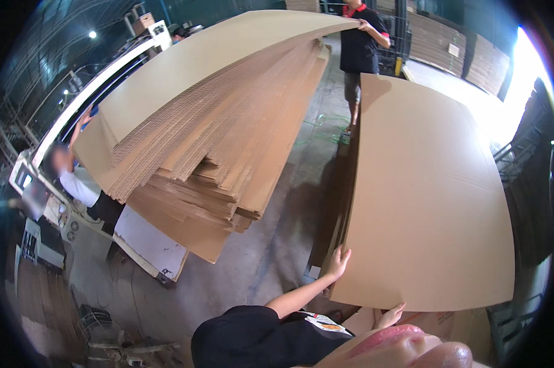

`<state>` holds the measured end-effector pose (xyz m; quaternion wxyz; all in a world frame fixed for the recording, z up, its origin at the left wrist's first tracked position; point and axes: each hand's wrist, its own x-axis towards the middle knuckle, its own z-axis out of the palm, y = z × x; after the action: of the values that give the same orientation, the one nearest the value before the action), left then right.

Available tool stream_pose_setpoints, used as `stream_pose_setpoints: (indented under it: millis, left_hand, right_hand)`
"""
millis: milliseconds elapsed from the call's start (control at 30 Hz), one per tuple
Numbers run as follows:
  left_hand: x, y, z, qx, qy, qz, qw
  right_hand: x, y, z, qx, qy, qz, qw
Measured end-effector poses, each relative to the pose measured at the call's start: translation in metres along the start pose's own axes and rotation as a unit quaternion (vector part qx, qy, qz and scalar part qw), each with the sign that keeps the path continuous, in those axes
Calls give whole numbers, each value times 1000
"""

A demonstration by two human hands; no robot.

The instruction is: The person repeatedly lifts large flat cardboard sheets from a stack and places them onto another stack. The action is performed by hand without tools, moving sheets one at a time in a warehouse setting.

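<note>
— So, from the head camera, where are the hands?

— Left hand (338, 260) lies spread on the near left edge of the large flat brown corrugated cardboard sheet (430, 196), fingers flat on its face. Right hand (390, 316) curls under the near bottom edge, gripping it.

— And the sheet's run?

— Its long axis goes from near to far, right of both hands; the surface is smooth, matte and faintly bowed.

— Anything else?

— Left, a thick fanned stack of tan cardboard sheets (221, 129) shows fluted edges, and a person in a black shirt (362, 43) holds its far end.
</note>
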<state>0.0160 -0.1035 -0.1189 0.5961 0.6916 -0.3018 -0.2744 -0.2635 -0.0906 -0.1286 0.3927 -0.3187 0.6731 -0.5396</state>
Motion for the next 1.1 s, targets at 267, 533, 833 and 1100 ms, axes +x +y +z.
stream_pose_setpoints:
  millis: [267,533,833,1100]
  left_hand:
    - [4,0,-5,8,-2,24,1000]
    - [2,7,-9,6,-18,2,1000]
    - [9,-34,2,-4,-2,14,1000]
    - [11,-41,3,-2,13,13,1000]
  right_hand:
    - [8,16,2,-68,7,-33,997]
    - [7,13,3,-80,6,-8,997]
    - [17,14,-5,-162,-49,3,986]
    - [6,7,6,-109,-21,-35,993]
